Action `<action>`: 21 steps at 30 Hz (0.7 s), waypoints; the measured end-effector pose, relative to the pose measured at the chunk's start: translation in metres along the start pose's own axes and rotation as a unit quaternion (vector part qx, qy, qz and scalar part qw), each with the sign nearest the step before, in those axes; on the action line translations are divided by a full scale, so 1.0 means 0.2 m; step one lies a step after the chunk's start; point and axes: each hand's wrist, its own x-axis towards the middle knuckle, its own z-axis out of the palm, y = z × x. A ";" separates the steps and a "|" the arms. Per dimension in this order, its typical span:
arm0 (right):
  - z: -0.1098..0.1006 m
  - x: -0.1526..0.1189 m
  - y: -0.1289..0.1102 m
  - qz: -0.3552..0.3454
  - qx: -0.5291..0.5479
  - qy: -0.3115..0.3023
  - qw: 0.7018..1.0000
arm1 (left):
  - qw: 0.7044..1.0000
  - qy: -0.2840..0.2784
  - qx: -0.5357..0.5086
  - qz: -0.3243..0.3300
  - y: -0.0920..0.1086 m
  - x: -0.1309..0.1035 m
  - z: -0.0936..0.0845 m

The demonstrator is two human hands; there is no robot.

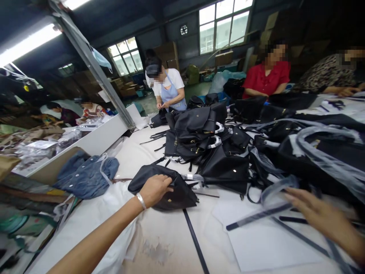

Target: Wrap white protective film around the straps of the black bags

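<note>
My left hand [155, 190], with a silvery bracelet at the wrist, lies over a black bag [182, 196]. Its fingers curl onto the bag's upper side, and the thumb is hidden. A long dark strap [195, 241] runs from under this bag toward the table's near edge. On the right, my right hand [319, 213] is slightly blurred, with its fingertips closed at a black strap wrapped in clear plastic [259, 216]. The strap loops up beside the fingers, and its free end points left above white sheets [270, 247].
Black bags [191, 129] are piled mid-table, with more bags and plastic-wrapped handles [330, 152] at the right. Blue denim cloth [85, 175] lies left, beside a metal post [94, 68]. Several co-workers sit or stand beyond, one in a blue apron [169, 93].
</note>
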 end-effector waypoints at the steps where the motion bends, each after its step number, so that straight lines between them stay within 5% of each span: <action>1: 0.12 -0.06 -0.04 0.001 -0.007 -0.072 0.997 | 1.000 0.003 -0.029 0.000 0.00 -0.07 -0.04; 6: 0.73 -0.61 -0.30 0.059 0.166 -0.298 0.938 | 0.973 -0.002 -0.224 -0.064 0.06 -0.38 -0.05; 12: 1.13 -1.18 -0.42 0.227 0.362 -0.381 0.820 | 0.876 0.004 -0.442 -0.195 0.10 -0.82 0.29; 16: 1.29 -1.28 -0.38 0.274 0.355 -0.389 0.805 | 0.829 0.024 -0.489 -0.273 0.04 -1.01 0.52; 21: 1.41 -1.21 -0.30 0.311 0.389 -0.421 0.758 | 0.762 0.062 -0.547 -0.342 -0.03 -1.05 0.70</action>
